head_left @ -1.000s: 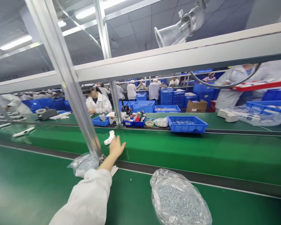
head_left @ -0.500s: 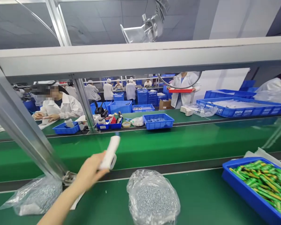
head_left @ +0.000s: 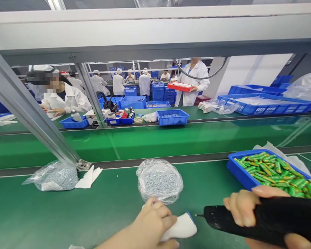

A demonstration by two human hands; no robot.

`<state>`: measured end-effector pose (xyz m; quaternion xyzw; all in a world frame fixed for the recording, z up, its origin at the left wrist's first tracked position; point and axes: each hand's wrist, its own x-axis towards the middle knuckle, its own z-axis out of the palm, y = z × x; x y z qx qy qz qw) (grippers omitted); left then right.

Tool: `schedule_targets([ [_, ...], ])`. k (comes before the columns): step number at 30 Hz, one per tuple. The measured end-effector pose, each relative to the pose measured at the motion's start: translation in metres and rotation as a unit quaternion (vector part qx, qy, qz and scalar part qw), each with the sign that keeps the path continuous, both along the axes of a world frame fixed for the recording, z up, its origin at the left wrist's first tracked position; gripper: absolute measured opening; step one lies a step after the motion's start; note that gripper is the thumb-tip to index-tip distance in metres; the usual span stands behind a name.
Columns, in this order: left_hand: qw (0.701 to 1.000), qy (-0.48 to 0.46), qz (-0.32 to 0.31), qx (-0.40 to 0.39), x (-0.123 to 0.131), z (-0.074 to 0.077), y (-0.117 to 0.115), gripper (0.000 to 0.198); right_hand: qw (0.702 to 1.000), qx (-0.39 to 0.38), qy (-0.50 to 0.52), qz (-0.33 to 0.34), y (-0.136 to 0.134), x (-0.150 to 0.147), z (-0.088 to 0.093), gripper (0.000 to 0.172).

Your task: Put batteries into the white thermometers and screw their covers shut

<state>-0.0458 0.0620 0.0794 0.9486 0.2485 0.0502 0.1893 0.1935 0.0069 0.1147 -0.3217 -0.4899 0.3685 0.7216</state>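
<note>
My left hand [head_left: 151, 224] is wrapped round a white handheld device [head_left: 182, 227] with a blue-edged end, low over the green table. To its right, my right hand [head_left: 246, 207] grips a black electric screwdriver [head_left: 272, 216], held sideways. The screwdriver's thin bit points left, a short gap from the device's blue end. Just beyond my left hand lies an open clear bag of small metal screws [head_left: 160, 181]. Behind my right hand stands a blue tray of green and yellow batteries [head_left: 241, 173].
A second bag of small metal parts [head_left: 63, 178] and white paper [head_left: 89, 177] lie at the left by a metal post [head_left: 38, 103]. Beyond the green belt [head_left: 145, 141] are blue bins [head_left: 172, 117]. Co-workers in white sit and stand further back; one holds a red tray [head_left: 180, 87].
My left hand has brought the white device from over the far edge down toward me and right. My right hand has come into view with the screwdriver. The camera view has tilted down.
</note>
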Motion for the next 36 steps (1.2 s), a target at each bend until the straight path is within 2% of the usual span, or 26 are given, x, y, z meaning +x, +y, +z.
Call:
schedule_targets([
  [3, 0.999, -0.016, 0.029, 0.030, 0.014, -0.021, -0.010, 0.045, 0.998, -0.015, -0.015, 0.053, 0.005, -0.017, 0.008, 0.034],
  [6, 0.998, -0.030, 0.052, 0.033, 0.017, -0.031, -0.015, 0.042, 0.997, -0.015, -0.028, 0.068, 0.014, -0.023, 0.007, 0.032],
  [11, 0.997, -0.045, 0.048, 0.037, 0.014, -0.033, -0.014, 0.041, 0.994, -0.030, -0.064, 0.081, 0.028, -0.026, -0.001, 0.032],
  [20, 0.991, -0.096, 0.043, 0.083, 0.016, -0.041, -0.012, 0.039, 0.991, -0.051, -0.069, 0.104, 0.033, -0.027, -0.014, 0.031],
  [25, 0.980, -0.141, 0.041, 0.136, 0.017, -0.048, -0.011, 0.038, 0.984, -0.080, -0.097, 0.127, 0.035, -0.033, -0.012, 0.022],
  [29, 0.975, -0.147, 0.039, 0.161, 0.019, -0.052, -0.010, 0.039, 0.976, -0.079, -0.143, 0.146, 0.038, -0.036, -0.008, 0.021],
  [33, 0.974, -0.143, 0.040, 0.171, 0.020, -0.055, -0.010, 0.037, 0.980, -0.085, -0.098, 0.152, 0.040, -0.030, -0.014, 0.020],
  [36, 0.983, -0.114, 0.040, 0.138, 0.019, -0.054, -0.012, 0.039, 0.980, -0.093, -0.087, 0.154, 0.040, -0.026, -0.025, 0.019],
])
